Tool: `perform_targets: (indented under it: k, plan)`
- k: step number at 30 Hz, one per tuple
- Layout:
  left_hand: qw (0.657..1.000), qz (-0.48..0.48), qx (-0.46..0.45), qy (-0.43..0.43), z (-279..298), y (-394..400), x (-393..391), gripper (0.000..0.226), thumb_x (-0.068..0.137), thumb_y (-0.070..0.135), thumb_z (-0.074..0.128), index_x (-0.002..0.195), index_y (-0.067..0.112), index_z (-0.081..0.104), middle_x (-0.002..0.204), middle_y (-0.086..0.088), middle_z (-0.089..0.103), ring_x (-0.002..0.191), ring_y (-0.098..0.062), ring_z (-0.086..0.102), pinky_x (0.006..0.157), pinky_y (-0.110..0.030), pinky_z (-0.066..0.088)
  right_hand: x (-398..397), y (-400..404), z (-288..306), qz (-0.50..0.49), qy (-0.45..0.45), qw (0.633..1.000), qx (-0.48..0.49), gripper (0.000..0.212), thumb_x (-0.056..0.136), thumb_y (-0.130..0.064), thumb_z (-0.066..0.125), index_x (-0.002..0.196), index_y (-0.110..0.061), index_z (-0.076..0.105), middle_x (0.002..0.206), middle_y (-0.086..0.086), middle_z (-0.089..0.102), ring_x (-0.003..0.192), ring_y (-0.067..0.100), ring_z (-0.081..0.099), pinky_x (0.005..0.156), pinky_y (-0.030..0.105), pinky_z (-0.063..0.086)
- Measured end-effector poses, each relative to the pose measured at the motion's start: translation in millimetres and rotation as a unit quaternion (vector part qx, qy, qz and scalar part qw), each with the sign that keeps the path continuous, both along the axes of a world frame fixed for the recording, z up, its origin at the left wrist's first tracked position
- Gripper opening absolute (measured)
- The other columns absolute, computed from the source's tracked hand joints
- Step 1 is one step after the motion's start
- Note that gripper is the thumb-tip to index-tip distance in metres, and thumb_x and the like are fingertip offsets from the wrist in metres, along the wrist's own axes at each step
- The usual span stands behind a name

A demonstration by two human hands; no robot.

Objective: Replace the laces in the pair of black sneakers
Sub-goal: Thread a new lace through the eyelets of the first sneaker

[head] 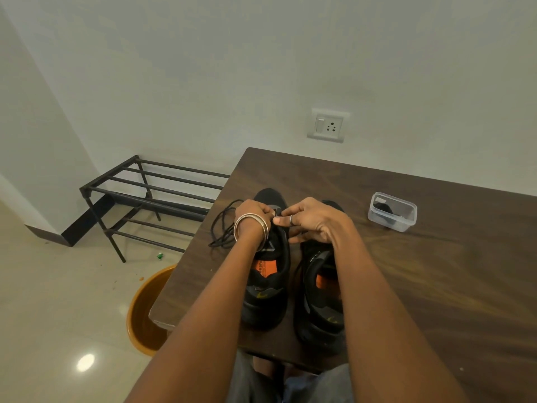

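Observation:
Two black sneakers with orange insoles stand side by side on the dark wooden table, toes pointing away from me. Over the left sneaker, my left hand, bangles on its wrist, curls its fingers at the lacing area. My right hand, wearing a ring, pinches something small and dark at the same spot between thumb and forefinger; it looks like a lace end. Its wrist crosses above the right sneaker. A loose black lace lies coiled at the table's left edge, beside my left wrist.
A clear plastic box holding dark contents sits on the table to the right. On the floor to the left stand a black metal rack and an orange tub partly under the table. A wall socket is behind.

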State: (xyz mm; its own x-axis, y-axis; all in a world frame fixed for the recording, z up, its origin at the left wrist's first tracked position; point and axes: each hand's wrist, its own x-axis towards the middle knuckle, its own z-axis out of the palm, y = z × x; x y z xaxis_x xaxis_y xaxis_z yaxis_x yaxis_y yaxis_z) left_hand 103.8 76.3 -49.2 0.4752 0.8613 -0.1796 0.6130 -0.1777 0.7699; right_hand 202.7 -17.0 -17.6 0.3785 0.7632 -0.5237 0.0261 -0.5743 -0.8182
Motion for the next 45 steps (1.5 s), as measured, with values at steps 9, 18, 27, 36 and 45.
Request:
perform_targets:
  k: [9, 18, 27, 36, 45]
  plan:
    - [0.993, -0.039, 0.102, 0.047, -2, 0, -3, 0.024, 0.091, 0.014, 0.059, 0.068, 0.018, 0.067, 0.075, 0.001, 0.061, 0.075, -0.017, 0.059, 0.068, -0.028, 0.047, -1, -1, -2, -0.018, -0.019, 1.000, 0.010, 0.056, 0.080, -0.018, 0.081, 0.129, -0.004, 0.059, 0.115, 0.018, 0.068, 0.092, 0.023, 0.065, 0.066, 0.031, 0.057]
    - [0.998, 0.055, -0.033, -0.006, -1, -2, 8, 0.033, 0.091, 0.010, 0.058, 0.060, 0.017, 0.055, 0.071, 0.000, 0.057, 0.069, -0.015, 0.054, 0.071, -0.028, 0.048, 2, -1, -5, -0.006, -0.038, 0.999, 0.015, 0.045, 0.085, -0.020, 0.076, 0.127, -0.008, 0.063, 0.108, 0.013, 0.070, 0.086, 0.018, 0.065, 0.071, 0.031, 0.057]
    - [1.000, 0.026, -0.008, 0.003, 2, -2, 6, 0.019, 0.093, 0.010, 0.056, 0.081, 0.008, 0.070, 0.084, -0.005, 0.063, 0.069, -0.014, 0.054, 0.067, -0.027, 0.044, -6, 24, -20, -0.154, -0.253, 0.955, 0.029, 0.020, 0.089, -0.023, 0.072, 0.069, -0.024, 0.067, 0.082, 0.003, 0.071, 0.069, 0.018, 0.072, 0.067, 0.039, 0.063]
    - [0.990, -0.091, 0.082, 0.064, 12, 2, -12, 0.025, 0.097, 0.016, 0.049, 0.104, 0.006, 0.071, 0.099, -0.011, 0.067, 0.094, -0.024, 0.061, 0.084, -0.030, 0.048, -9, 38, -32, -0.134, -0.285, 0.949, 0.015, 0.016, 0.091, -0.023, 0.066, 0.092, -0.006, 0.067, 0.102, 0.011, 0.066, 0.092, 0.027, 0.064, 0.078, 0.039, 0.056]
    - [0.992, 0.006, -0.033, -0.125, 19, 11, -16, 0.039, 0.090, -0.004, 0.049, 0.125, 0.010, 0.041, 0.095, -0.009, 0.063, 0.091, -0.021, 0.061, 0.088, -0.035, 0.052, -7, 36, -12, -0.128, -0.305, 0.943, 0.028, 0.019, 0.096, -0.011, 0.049, 0.091, 0.003, 0.062, 0.101, 0.020, 0.067, 0.087, 0.033, 0.067, 0.079, 0.041, 0.059]
